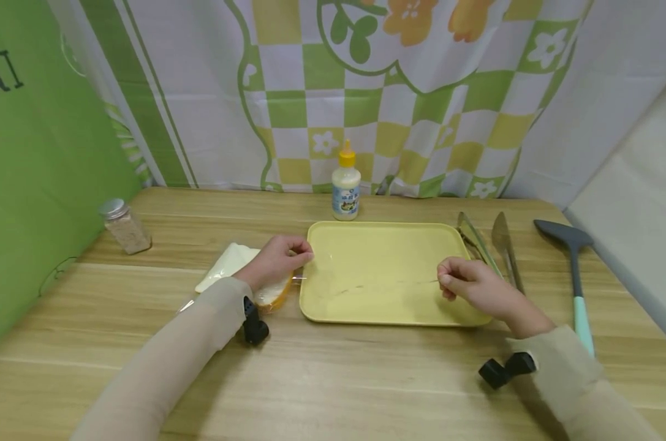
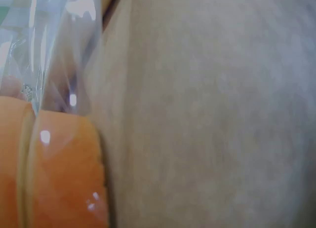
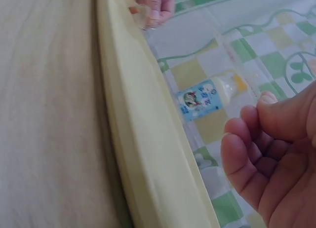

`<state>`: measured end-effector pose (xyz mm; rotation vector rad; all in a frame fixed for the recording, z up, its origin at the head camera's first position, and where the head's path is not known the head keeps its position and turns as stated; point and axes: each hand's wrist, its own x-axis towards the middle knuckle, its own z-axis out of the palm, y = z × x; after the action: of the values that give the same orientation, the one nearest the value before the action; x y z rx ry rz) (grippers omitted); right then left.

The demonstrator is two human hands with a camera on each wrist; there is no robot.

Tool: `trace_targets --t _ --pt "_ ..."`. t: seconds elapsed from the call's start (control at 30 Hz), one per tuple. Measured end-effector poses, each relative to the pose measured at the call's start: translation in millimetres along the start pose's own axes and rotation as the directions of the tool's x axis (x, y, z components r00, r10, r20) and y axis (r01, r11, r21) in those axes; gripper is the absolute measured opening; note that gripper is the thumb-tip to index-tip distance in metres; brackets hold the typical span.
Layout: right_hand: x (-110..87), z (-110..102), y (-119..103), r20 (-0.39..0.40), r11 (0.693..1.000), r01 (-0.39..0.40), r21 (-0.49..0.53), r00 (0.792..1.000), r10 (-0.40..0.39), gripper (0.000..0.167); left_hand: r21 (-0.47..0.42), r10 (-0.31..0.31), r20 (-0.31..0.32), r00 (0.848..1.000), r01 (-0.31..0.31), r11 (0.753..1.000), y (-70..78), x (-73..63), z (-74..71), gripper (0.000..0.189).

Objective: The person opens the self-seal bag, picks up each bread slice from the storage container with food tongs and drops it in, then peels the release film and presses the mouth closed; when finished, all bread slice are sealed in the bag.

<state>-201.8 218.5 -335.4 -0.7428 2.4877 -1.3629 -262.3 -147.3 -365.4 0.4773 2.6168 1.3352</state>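
Observation:
On the tabletop left of the yellow tray, sliced bread with an orange-brown crust lies inside a clear plastic bag. My left hand reaches over the bread and pinches the bag's plastic at the tray's left edge. Above the tray's right part, my right hand has thumb and forefinger pressed together. A faint, thin line runs across the tray to these fingertips; it looks like the edge of the clear bag. In the right wrist view, the right hand's other fingers are curled.
A squeeze bottle with a yellow cap stands behind the tray. At the left is a seasoning jar. Metal tongs lie against the tray's right side, and a spatula with a mint handle lies farther right. A patterned curtain hangs behind.

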Motion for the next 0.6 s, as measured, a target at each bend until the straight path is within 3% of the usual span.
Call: trace_targets --t 0.17,0.37,0.6 --pt "-11.5 -2 4 0.014 0.99 0.029 0.135 0.999 -0.031 0.019 0.007 -0.012 0.012 1.0 0.012 1.0 -0.7 0.9 0.5 0.011" --pt "-20.0 6 2 0.193 0.972 0.052 0.228 0.976 -0.098 0.015 0.005 -0.011 0.014 1.0 0.011 1.0 0.5 1.3 -1.1 0.011" --pt "-25.7 7 10 0.311 0.978 -0.024 0.21 0.949 -0.044 0.012 0.011 -0.011 0.017 1.0 0.011 1.0 -2.4 2.6 -0.2 0.011"
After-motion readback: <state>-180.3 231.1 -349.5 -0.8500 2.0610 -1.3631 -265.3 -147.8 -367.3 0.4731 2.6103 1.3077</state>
